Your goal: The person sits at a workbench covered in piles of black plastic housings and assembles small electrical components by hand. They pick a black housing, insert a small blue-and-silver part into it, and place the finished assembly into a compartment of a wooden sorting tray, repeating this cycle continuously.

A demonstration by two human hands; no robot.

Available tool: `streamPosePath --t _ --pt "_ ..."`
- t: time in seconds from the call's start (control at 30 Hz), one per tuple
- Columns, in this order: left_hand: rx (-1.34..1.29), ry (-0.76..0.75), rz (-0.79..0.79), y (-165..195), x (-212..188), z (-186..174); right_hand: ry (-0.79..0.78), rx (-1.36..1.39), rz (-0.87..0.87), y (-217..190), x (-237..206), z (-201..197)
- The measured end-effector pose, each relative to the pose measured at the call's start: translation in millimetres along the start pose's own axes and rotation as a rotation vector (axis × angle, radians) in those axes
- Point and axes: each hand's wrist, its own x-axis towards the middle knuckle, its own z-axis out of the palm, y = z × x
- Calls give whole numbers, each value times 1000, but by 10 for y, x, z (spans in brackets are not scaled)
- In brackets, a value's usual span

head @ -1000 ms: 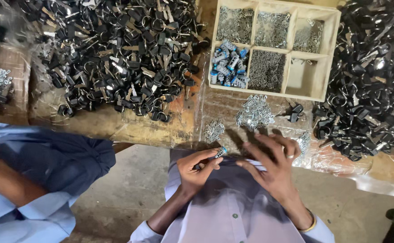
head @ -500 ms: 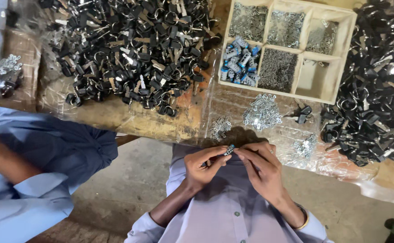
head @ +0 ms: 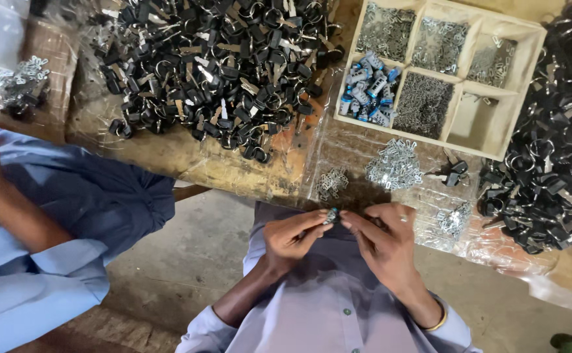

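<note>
- Head view: small blue-grey part (head: 331,216) pinched between fingertips of left hand (head: 294,235) and right hand (head: 380,238), close to chest, just below surface (head: 188,160) edge.
- Both grips pressed together on part; best kept steady w/ 1 hand, worked w/ the other, fingertips only.
- Part mostly hidden; long axis approx. upright in frame, end toward wooden tray (head: 495,131) — can't tell for sure.
- Nearby: silver clips pile (head: 395,165), black key heap (head: 214,65).

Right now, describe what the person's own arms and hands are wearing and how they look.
Both hands are bare, no gloves. The left hand has a pale lilac shirt sleeve pushed back up the forearm. The right hand has a thin gold-coloured bangle at the wrist, just ahead of the matching sleeve cuff. The shirt front shows small buttons. No rings that I can make out.
</note>
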Motion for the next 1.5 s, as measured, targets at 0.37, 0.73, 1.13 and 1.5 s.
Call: streamPosePath --t 0.37,0.73,1.13,1.5 --pt "-235 81 -205 -53 -112 -29 41 -189 -66 23 -70 -44" --pt "-300 -25 -172 50 -34 257 156 234 81 173 -203 -221" --pt "-320 -67 -158 15 -7 236 168 335 116 -44 -75 -25" --pt "-223 -24 -116 17 -29 -18 -25 76 -24 -15 66 -114"
